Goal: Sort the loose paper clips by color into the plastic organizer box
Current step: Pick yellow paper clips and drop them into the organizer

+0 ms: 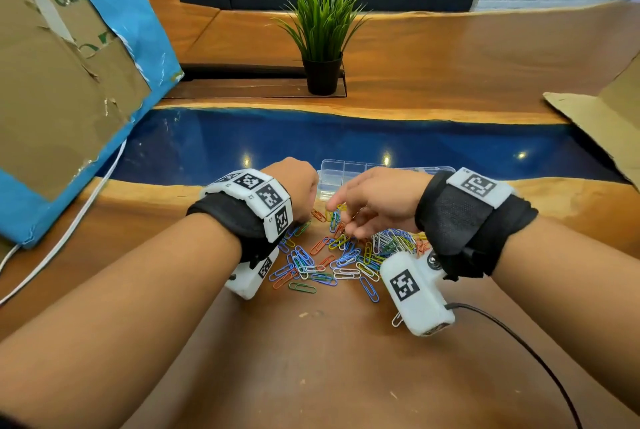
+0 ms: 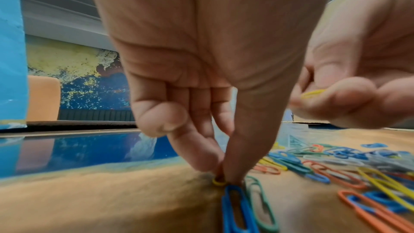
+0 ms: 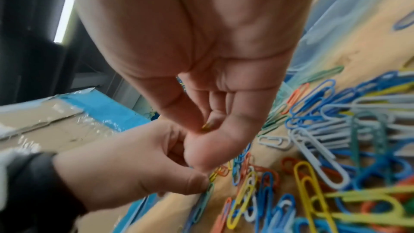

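Loose paper clips (image 1: pixel 341 257) in blue, yellow, orange, green and white lie in a heap on the wooden table between my wrists. The clear plastic organizer box (image 1: pixel 330 172) stands just beyond my hands, partly hidden by them. My left hand (image 2: pixel 224 174) reaches down at the heap's left edge, thumb and forefinger pinching a yellow clip (image 2: pixel 219 182) that still touches the table. Beside it, my right hand (image 3: pixel 201 128) hovers over the heap and pinches another yellow clip (image 3: pixel 207 125) between thumb and fingers. In the head view the left hand (image 1: pixel 304 200) and right hand (image 1: pixel 341 212) nearly touch.
A blue resin strip (image 1: pixel 277 138) runs across the table behind the box. A potted plant (image 1: pixel 322 48) stands farther back. Blue-edged cardboard (image 1: pixel 69 82) leans at the left, more cardboard (image 1: pixel 602 124) at the right. A white cable (image 1: pixel 69 228) and a black cable (image 1: pixel 519 342) trail nearby.
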Motion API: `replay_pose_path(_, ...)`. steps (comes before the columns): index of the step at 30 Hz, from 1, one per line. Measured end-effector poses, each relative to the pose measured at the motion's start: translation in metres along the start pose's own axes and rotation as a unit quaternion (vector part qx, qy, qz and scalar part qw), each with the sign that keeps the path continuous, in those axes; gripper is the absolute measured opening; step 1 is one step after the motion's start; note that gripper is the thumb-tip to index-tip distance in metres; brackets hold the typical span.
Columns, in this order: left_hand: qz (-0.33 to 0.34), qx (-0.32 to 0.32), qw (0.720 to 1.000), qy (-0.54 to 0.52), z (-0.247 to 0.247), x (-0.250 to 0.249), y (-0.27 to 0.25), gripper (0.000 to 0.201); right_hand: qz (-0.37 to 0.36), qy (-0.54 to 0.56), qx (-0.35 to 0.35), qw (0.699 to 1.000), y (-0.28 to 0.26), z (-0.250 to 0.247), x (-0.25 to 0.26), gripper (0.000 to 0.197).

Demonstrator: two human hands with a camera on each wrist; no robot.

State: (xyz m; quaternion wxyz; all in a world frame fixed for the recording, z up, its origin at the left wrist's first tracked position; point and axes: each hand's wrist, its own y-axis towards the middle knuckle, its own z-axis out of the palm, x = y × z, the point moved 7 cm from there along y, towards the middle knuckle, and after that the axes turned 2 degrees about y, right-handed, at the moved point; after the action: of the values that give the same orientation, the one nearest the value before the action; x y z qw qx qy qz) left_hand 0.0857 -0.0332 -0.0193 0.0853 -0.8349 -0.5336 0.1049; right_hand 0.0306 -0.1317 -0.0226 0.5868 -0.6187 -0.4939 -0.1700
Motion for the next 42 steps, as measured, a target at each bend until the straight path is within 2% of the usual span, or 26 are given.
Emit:
replay_pose_path(2, -0.005, 0.017, 1.000, -0.005, 0.004, 0.002, 0.001, 0.017, -0.025, -0.060, -0.021, 0.998, 0.000, 0.001, 0.005, 0.023)
replay_pose_path(3, -0.008, 0.022, 1.000, -0.006, 0.006, 0.003, 0.001, 0.020, -0.049, -0.129, -0.039, 0.990, -0.001, 0.002, 0.009, 0.021)
replay_pose_path(6, -0.008, 0.027, 1.000, -0.007, 0.010, 0.003, 0.002, 0.018, -0.109, -0.354, -0.072, 0.926, -0.007, 0.011, 0.019, 0.005)
replay_pose_path(9, -0.010, 0.015, 0.999, -0.031, 0.008, 0.005, 0.001, 0.011, -0.110, -0.452, -0.061, 0.883, -0.004, 0.022, 0.014, 0.015)
replay_pose_path(12, -0.028, 0.026, 0.989, -0.144, 0.003, 0.013, -0.005, 0.011, -0.110, -0.479, -0.070, 0.868, 0.002, 0.025, 0.012, 0.015)
replay_pose_path(15, -0.088, 0.043, 0.937, -0.335, 0.003, 0.028, -0.010, 0.018, -0.112, -0.483, -0.068, 0.866, 0.004, 0.026, 0.013, 0.010)
replay_pose_path(18, -0.135, 0.028, 0.892, -0.429, 0.005, 0.042, -0.016, 0.021, -0.111, -0.450, -0.053, 0.885, 0.002, 0.024, 0.015, 0.006)
replay_pose_path(20, -0.137, 0.036, 0.891, -0.432, 0.008, 0.049, -0.018, 0.022, -0.106, -0.389, -0.046, 0.914, 0.001, 0.018, 0.018, 0.008)
replay_pose_path(22, -0.110, 0.064, 0.927, -0.354, 0.011, 0.051, -0.019, 0.020, -0.082, -0.252, -0.029, 0.964, -0.001, 0.013, 0.017, 0.013)
replay_pose_path(24, -0.065, 0.077, 0.975, -0.199, 0.012, 0.049, -0.024, 0.012, -0.057, -0.079, -0.007, 0.995, 0.000, 0.010, 0.012, 0.018)
replay_pose_path(26, -0.039, 0.069, 0.992, -0.099, 0.009, 0.044, -0.029, 0.001, -0.046, 0.040, 0.009, 0.998, 0.001, 0.009, 0.008, 0.019)
replay_pose_path(28, -0.024, 0.063, 0.996, -0.052, 0.008, 0.039, -0.032, 0.006, -0.041, 0.103, 0.026, 0.993, 0.001, 0.008, 0.005, 0.019)
replay_pose_path(32, -0.024, 0.059, 0.998, -0.010, 0.009, 0.035, -0.032, 0.007, -0.042, 0.124, 0.030, 0.991, 0.000, 0.008, 0.004, 0.019)
replay_pose_path(37, -0.030, 0.071, 0.997, 0.004, 0.012, 0.031, -0.034, 0.002, -0.036, 0.072, 0.014, 0.997, 0.000, 0.008, 0.000, 0.016)
replay_pose_path(42, -0.039, 0.084, 0.996, 0.015, 0.017, 0.030, -0.033, 0.012, -0.028, 0.040, -0.010, 0.999, -0.004, 0.004, -0.001, 0.013)
